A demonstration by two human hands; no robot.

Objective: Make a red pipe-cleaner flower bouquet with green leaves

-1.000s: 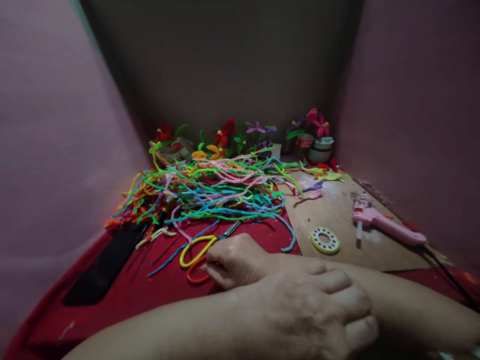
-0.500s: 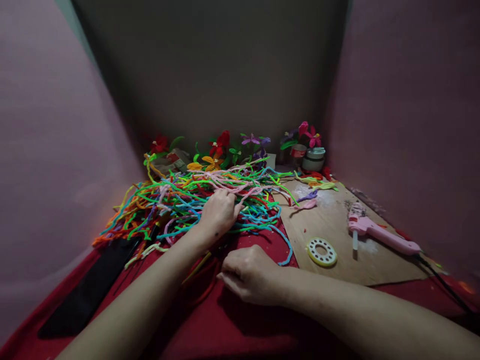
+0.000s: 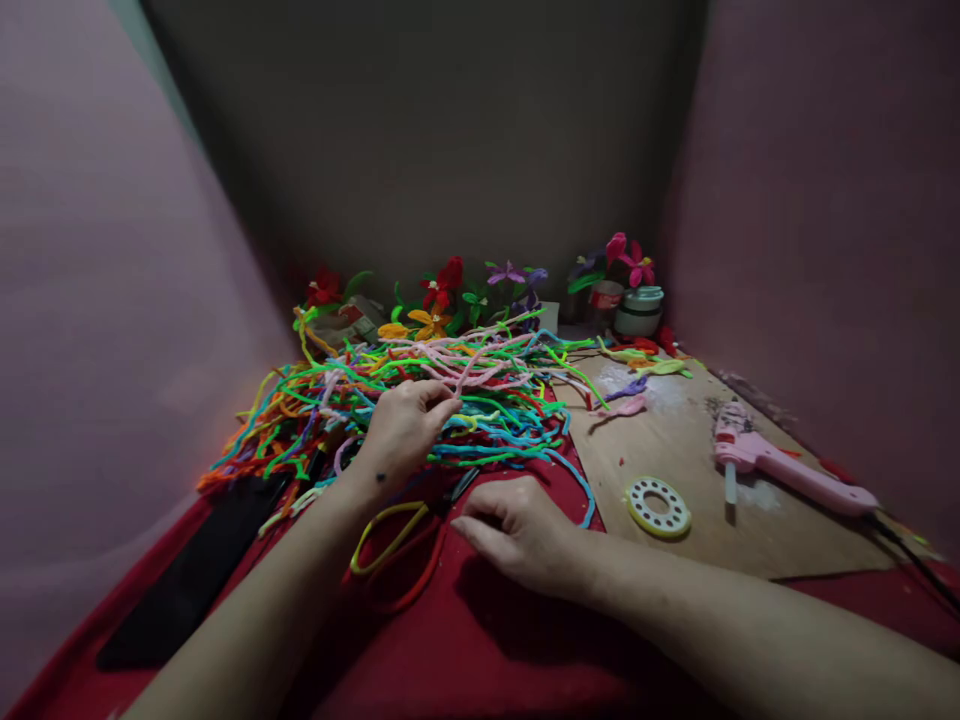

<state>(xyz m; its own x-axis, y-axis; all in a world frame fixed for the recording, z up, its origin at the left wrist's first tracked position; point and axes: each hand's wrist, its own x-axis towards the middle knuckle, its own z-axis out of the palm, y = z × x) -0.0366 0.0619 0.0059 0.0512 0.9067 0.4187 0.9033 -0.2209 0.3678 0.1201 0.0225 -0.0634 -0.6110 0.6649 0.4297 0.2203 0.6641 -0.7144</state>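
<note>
My left hand point(image 3: 411, 420) is closed in a pinch on the end of a pink pipe cleaner point(image 3: 465, 372) at the front of a large heap of multicoloured pipe cleaners point(image 3: 360, 385). Just to the right, my right hand point(image 3: 525, 530) hovers over or rests on the red cloth, loosely curled with nothing visible in it. Between my two forearms lie scissors with yellow and red loop handles point(image 3: 397, 545). Their grey blades point toward the heap and are partly in shadow.
A brown board point(image 3: 675, 440) on the right carries a pink glue gun point(image 3: 795, 470), a white and yellow disc with holes point(image 3: 658, 507) and loose fuzzy petals point(image 3: 626, 407). A black flat object point(image 3: 195, 570) lies left. Fuzzy flowers point(image 3: 442, 285) and a lidded jar point(image 3: 639, 312) stand behind.
My left hand has drawn back slightly left out of the heap, pinching the pink pipe cleaner. The scissors' handles show more now. My right hand has loosened a little.
</note>
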